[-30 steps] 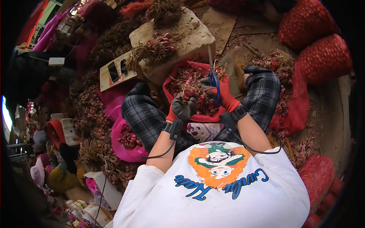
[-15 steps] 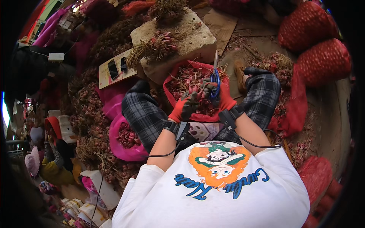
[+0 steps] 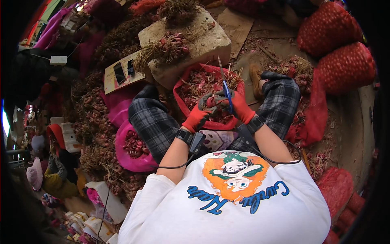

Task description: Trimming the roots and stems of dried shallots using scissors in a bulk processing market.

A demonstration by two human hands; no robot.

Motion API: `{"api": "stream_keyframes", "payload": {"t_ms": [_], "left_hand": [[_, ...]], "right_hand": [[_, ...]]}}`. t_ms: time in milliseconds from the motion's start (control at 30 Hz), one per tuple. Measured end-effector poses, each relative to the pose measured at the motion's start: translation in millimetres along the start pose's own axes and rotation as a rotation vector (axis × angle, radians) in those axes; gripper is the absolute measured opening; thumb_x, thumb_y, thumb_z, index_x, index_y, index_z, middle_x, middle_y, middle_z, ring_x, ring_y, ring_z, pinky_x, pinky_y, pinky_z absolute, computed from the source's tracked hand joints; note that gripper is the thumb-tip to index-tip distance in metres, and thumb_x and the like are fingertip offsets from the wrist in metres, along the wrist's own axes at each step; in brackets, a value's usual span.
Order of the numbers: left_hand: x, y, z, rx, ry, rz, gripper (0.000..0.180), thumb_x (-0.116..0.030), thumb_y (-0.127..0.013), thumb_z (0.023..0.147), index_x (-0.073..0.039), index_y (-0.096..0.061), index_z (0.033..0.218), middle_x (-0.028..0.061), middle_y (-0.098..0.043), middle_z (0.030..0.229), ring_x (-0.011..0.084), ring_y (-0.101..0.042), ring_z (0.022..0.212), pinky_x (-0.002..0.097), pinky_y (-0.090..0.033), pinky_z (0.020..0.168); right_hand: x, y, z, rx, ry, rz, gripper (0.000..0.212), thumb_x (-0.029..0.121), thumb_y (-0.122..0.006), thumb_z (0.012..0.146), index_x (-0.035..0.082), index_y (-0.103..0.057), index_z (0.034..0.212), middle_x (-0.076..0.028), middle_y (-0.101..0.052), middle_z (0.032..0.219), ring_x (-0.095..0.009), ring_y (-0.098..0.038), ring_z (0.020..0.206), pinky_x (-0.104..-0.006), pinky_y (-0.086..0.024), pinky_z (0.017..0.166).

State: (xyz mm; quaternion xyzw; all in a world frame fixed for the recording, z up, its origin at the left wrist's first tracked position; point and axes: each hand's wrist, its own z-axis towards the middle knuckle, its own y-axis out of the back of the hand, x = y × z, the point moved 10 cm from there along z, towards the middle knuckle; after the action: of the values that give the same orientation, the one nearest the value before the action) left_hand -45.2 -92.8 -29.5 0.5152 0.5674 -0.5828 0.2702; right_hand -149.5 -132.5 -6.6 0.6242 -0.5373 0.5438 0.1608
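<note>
Both my hands wear red and grey work gloves and meet over a red mesh bag (image 3: 178, 101) of loose shallots and trimmings between my knees. Small scissors (image 3: 226, 87) with blue handles are in my right hand (image 3: 239, 106), blades pointing away from me and a little left. My left hand (image 3: 200, 112) is closed around a shallot (image 3: 210, 103), mostly hidden by the fingers. The two hands' fingertips touch or nearly touch there. Left of my knee, a bright pink bag (image 3: 121, 156) holds bulbs.
A pale block (image 3: 207, 40) with dried shallot bunches (image 3: 172, 48) stands beyond the bag. Beside it a board (image 3: 110, 83) carries a phone (image 3: 119, 73). Shallot heaps (image 3: 91, 105) line the left; full red mesh sacks (image 3: 329, 30) stand far right. Another person (image 3: 57, 173) sits at left.
My hands have come together, the right one shifting slightly left and nearer my body. The scissors have swung so their tips lean left. The held shallot is now more covered.
</note>
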Motion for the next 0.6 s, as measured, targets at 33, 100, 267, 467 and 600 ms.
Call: {"api": "stream_keyframes", "payload": {"t_ms": [33, 100, 267, 467, 600], "left_hand": [[-12, -2, -3, 0.019, -0.123, 0.012, 0.040, -0.010, -0.054, 0.088, -0.005, -0.043, 0.125, 0.0003, -0.059, 0.096, 0.0126, -0.057, 0.085, 0.0277, -0.046, 0.073], [-5, -2, -4, 0.030, -0.020, 0.029, 0.040, -0.015, -0.054, 0.089, -0.006, -0.043, 0.126, 0.0005, -0.059, 0.098, 0.0127, -0.057, 0.086, 0.0277, -0.046, 0.072], [-54, -28, -14, 0.071, -0.577, 0.964, 0.045, -0.032, -0.048, 0.093, -0.005, -0.041, 0.128, 0.0032, -0.059, 0.108, 0.0070, -0.055, 0.091, 0.0222, -0.045, 0.070], [44, -18, -11, 0.659, 0.327, -0.777, 0.050, -0.013, -0.052, 0.089, -0.003, -0.033, 0.135, 0.0049, -0.059, 0.100, 0.0110, -0.051, 0.080, 0.0249, -0.046, 0.073], [-8, 2, -5, -0.044, -0.174, 0.757, 0.043, -0.009, -0.051, 0.086, -0.004, -0.043, 0.127, 0.0054, -0.059, 0.097, 0.0124, -0.054, 0.082, 0.0249, -0.045, 0.075]], "right_hand": [[0, -5, 2, 0.006, -0.021, -0.050, 0.025, 0.010, -0.061, 0.077, 0.000, -0.055, 0.099, -0.006, -0.061, 0.078, -0.011, -0.060, 0.063, -0.0214, -0.047, 0.053], [-4, -7, 7, -0.014, -0.045, 0.076, 0.024, 0.009, -0.062, 0.076, 0.000, -0.055, 0.098, -0.006, -0.060, 0.075, -0.011, -0.059, 0.060, -0.0215, -0.047, 0.051], [-22, -1, 15, 0.081, -0.141, 0.532, 0.020, 0.006, -0.062, 0.075, 0.000, -0.056, 0.093, -0.006, -0.060, 0.072, -0.012, -0.058, 0.056, -0.0226, -0.047, 0.049], [-14, -2, 2, 0.016, -0.125, 0.016, 0.033, 0.010, -0.067, 0.075, 0.001, -0.053, 0.103, -0.009, -0.060, 0.086, -0.015, -0.061, 0.068, -0.0262, -0.050, 0.058], [41, -6, -5, -0.163, 0.371, -0.438, 0.040, 0.017, -0.070, 0.073, 0.003, -0.053, 0.106, -0.005, -0.061, 0.088, -0.019, -0.061, 0.079, -0.0311, -0.048, 0.069]]}}
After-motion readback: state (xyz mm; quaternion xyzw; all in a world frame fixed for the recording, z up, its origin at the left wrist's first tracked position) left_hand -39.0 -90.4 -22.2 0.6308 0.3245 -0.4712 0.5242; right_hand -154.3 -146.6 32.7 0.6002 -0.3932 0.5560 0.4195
